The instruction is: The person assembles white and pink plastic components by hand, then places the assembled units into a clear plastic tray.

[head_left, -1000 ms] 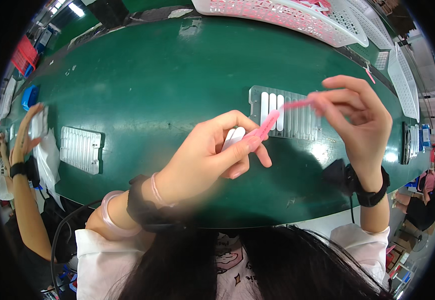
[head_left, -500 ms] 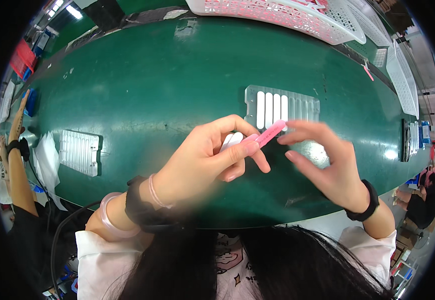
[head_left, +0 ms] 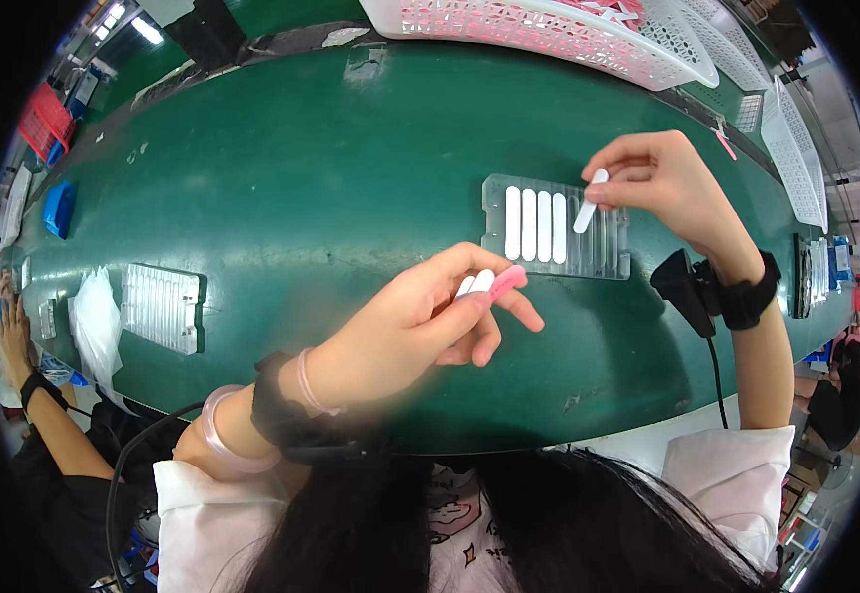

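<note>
My left hand is closed on a small bundle of round-ended nail files, with pink ones pinched under the thumb and white ends showing behind them. Between thumb and fingers, my right hand grips one white nail file. It is tilted, its lower end over a slot of the clear slotted tray. Several white nail files lie side by side in the tray's left slots. Whether the held file touches the tray I cannot tell.
A second clear slotted tray lies at the left beside a white plastic bag. White baskets with pink and white pieces stand along the far edge. A co-worker's arm reaches in at far left. A cable hangs from my right wrist.
My right hand has moved from beside my left hand up and right to the tray, now with a white nail file. The long pink file that stuck out from my left hand is gone.
</note>
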Demonstrator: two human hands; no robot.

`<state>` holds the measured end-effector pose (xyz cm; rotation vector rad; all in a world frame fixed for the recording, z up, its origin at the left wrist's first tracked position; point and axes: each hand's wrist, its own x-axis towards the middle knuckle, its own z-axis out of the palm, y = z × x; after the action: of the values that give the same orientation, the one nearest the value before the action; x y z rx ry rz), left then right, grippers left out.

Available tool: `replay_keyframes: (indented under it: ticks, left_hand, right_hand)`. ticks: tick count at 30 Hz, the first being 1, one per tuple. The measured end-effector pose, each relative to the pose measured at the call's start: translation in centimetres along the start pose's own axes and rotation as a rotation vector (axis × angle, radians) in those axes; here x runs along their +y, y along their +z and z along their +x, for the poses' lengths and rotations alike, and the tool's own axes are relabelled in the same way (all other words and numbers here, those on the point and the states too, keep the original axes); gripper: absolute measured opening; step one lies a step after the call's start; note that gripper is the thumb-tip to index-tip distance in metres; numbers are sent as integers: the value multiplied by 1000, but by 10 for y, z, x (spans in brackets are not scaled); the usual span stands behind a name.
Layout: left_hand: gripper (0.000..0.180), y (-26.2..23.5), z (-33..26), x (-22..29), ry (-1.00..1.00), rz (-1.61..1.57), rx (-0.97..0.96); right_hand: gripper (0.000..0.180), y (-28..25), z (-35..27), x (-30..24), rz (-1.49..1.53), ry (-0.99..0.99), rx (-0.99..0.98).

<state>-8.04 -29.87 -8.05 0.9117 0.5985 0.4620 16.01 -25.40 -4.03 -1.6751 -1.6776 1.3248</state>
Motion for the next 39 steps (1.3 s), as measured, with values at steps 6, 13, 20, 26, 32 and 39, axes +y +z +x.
replay_keyframes:
  ticks: [6, 13, 20, 26, 32, 39]
  left_hand:
    - [24, -3, 0, 6, 51, 69, -18]
    - [27, 0, -1, 9, -5, 23, -11]
    - [28, -1, 0, 4, -16, -132, -91]
    - [21, 0, -1, 7, 17, 30, -43]
    - [22, 0, -1, 7, 28, 9, -35]
    - [26, 0, 0, 3, 62, -70, -19]
  right_hand:
    - [27, 10, 9, 15, -486, -163, 123]
    - [37, 33, -21, -2, -222, -368, 50]
    - [20, 50, -28, 0, 474, -234, -230]
    - [15, 50, -32, -4, 468, -166, -193]
    - [12, 30, -28, -2, 570, -226, -35]
    - [12, -6, -5, 9, 49, 21, 29]
